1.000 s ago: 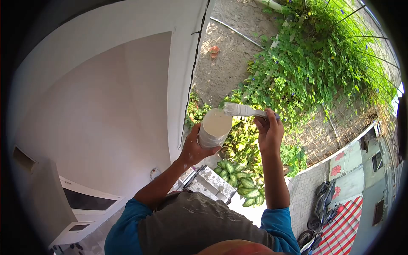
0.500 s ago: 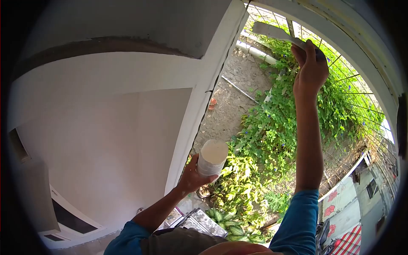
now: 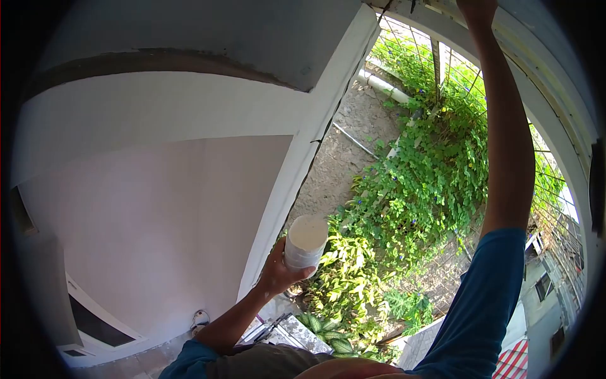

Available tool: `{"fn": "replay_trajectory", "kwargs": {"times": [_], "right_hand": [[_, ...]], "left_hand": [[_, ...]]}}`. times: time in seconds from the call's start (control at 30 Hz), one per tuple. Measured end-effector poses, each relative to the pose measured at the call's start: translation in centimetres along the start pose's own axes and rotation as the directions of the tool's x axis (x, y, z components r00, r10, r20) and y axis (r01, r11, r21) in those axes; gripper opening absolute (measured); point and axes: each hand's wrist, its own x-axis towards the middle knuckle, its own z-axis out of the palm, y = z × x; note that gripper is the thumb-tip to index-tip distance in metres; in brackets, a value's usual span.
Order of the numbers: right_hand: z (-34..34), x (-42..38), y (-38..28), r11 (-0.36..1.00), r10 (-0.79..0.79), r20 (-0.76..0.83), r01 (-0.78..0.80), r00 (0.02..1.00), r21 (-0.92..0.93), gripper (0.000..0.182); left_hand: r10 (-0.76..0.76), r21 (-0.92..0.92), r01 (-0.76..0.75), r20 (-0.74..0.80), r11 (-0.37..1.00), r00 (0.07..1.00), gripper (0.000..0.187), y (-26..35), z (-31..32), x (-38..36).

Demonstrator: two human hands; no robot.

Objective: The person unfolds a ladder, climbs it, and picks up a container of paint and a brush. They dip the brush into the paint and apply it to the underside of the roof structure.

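My left hand (image 3: 282,265) is wrapped around a white cylindrical container (image 3: 304,247), tilted a little, with pale, whitish material showing at its open top. It is held low in front of me, beside a white post (image 3: 287,170). At the top edge of the view, my right hand (image 3: 478,9) is raised close to the upper frame (image 3: 442,16). Only the wrist and part of that hand show; the fingers are cut off, so what they hold is hidden.
On the left stands a pale wall (image 3: 170,221) below a white beam (image 3: 189,107). Beyond the opening are green plants (image 3: 429,164), a wire fence (image 3: 467,72) and a white pipe (image 3: 388,87). A speckled surface (image 3: 293,331) lies below me.
My right hand has gone up, carrying a flat, pale-ended tool with a dark handle out of view. My left hand and the container have shifted slightly left and down in the view.
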Motion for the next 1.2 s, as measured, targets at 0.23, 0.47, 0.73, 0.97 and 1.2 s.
{"fn": "replay_trajectory", "kwargs": {"times": [0.23, 0.47, 0.73, 0.97, 1.2], "right_hand": [[2.2, 0.3, -1.3, 0.957, -0.287, 0.092, 0.282, 0.953, 0.067, 0.028], [3.5, -0.9, -3.2, 0.958, -0.285, 0.377, 0.275, 0.881, 0.082, 0.028], [2.9, 2.3, -2.2, 0.979, -0.196, 0.409, 0.198, 0.891, 0.037, 0.028], [3.7, -1.3, -3.8, 0.700, -0.556, 0.458, 0.688, 0.693, -0.191, 0.025], [4.8, -0.7, -5.1, 0.917, -0.386, 0.437, 0.388, 0.813, 0.087, 0.022]], "left_hand": [[0.017, -0.039, -0.018, -0.038, 0.999, 0.999, 0.086, -0.3, -0.3, 0.0], [0.011, -0.040, -0.013, -0.047, 0.999, 0.999, 0.091, -0.7, -0.7, 0.3], [0.037, -0.041, -0.041, -0.087, 0.998, 0.996, 0.093, -1.4, -0.8, 0.5], [0.009, 0.007, -0.009, -0.081, 1.000, 0.997, 0.094, -1.3, -1.0, 0.5], [0.013, -0.027, -0.015, -0.087, 1.000, 0.996, 0.093, -1.7, -0.8, 0.6]]}}
